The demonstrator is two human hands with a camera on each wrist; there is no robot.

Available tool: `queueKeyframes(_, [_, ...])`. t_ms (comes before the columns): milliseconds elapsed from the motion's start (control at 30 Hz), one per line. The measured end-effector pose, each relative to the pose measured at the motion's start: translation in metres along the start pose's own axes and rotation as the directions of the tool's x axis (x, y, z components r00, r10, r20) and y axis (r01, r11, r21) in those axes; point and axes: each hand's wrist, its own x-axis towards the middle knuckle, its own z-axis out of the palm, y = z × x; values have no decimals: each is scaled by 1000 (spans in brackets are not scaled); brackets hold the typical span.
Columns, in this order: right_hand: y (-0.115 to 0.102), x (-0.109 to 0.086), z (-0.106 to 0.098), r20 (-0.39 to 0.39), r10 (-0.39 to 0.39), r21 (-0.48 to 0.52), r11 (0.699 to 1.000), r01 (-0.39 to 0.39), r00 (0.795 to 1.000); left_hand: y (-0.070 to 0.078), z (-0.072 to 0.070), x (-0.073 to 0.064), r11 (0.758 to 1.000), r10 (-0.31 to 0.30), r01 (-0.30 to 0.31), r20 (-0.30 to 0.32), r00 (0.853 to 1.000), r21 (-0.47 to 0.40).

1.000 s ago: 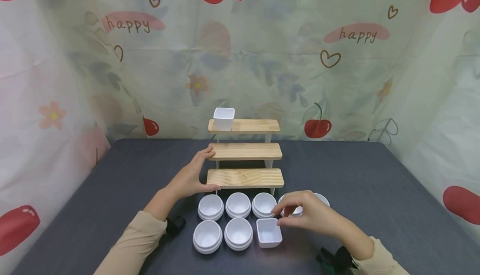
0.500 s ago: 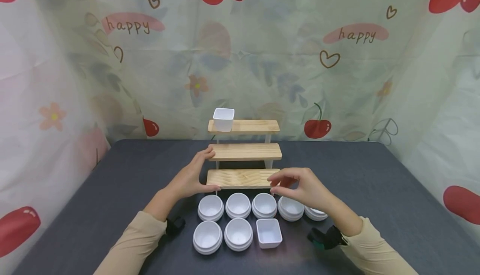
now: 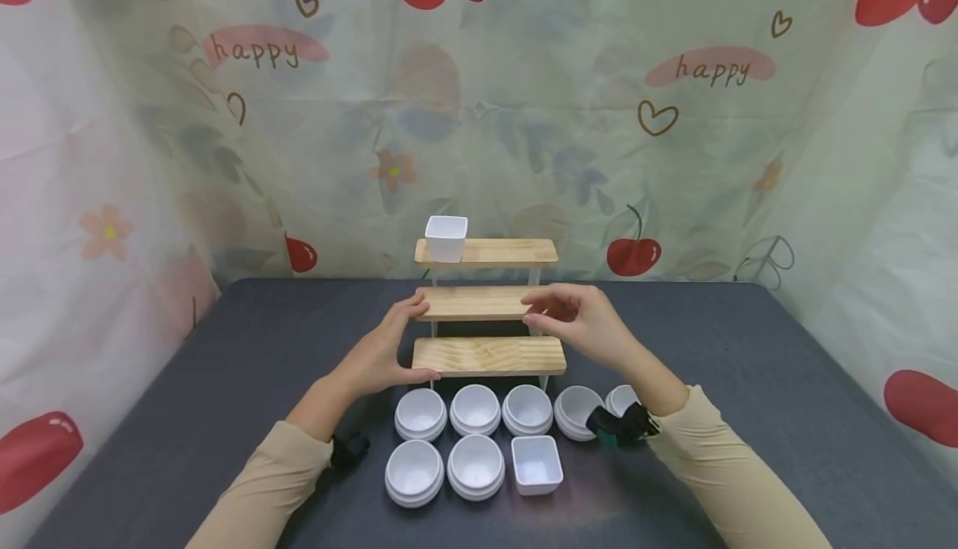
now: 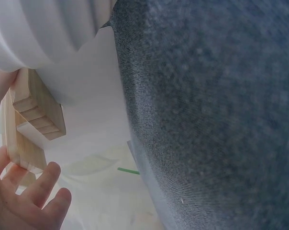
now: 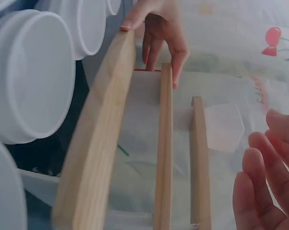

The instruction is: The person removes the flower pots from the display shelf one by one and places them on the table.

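A three-tier wooden display stand rises beyond several white bowls. My left hand holds its left end, thumb at the bottom shelf and fingertips at the middle shelf. My right hand overlaps the right end of the middle shelf in the head view. With its fingers loosely bent, it holds nothing in the right wrist view. One white square bowl sits at the left of the top shelf. Another square bowl lies in the front row, to the right of a stacked pair of round bowls.
Round white bowls form a back row close before the stand, partly covered at the right by my wrist strap. A dark grey cloth covers the table. A patterned curtain hangs close behind the stand.
My right hand has moved away from the front square bowl, up and forward to the level of the middle shelf. My left hand stays on the stand.
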Motion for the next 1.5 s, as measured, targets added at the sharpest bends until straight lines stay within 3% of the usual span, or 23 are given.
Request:
queueKeyframes(600, [-11, 60, 19, -70, 74, 70, 995, -70, 995, 1, 0, -1, 1000, -14, 14, 8, 1000, -12])
queueKeyframes(800, [-14, 74, 28, -82, 109, 75, 992, -103, 991, 2, -1, 0, 1000, -20, 20, 12, 1000, -16])
queueKeyframes(1267, [-20, 100, 45, -101, 201, 192, 965, -179, 974, 0, 0, 0, 1000, -7, 7, 9, 1000, -16])
queueKeyframes(1500, [-20, 107, 53, -133, 206, 193, 965, -179, 970, 0, 1, 0, 1000, -4, 4, 4, 1000, -14])
